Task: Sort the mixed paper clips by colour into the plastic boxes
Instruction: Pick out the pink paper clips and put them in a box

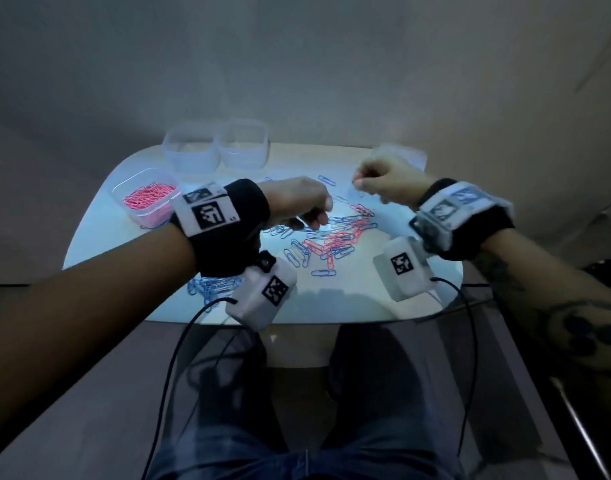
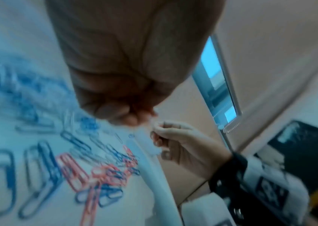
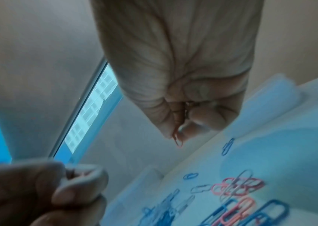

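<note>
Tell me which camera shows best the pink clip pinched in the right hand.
The right wrist view: the pink clip pokes out below the right hand, pinched at the fingertips. In the head view the clip is too small to make out; in the left wrist view blur hides it.

Clear plastic boxes [image 1: 242,144] (glossy); coated paper clips [image 1: 331,237]; smooth white table [image 1: 366,299]

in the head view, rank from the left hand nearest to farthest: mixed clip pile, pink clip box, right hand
1. mixed clip pile, just right of and below the left hand.
2. right hand, farther right, across the pile.
3. pink clip box, at the table's left edge.
</note>
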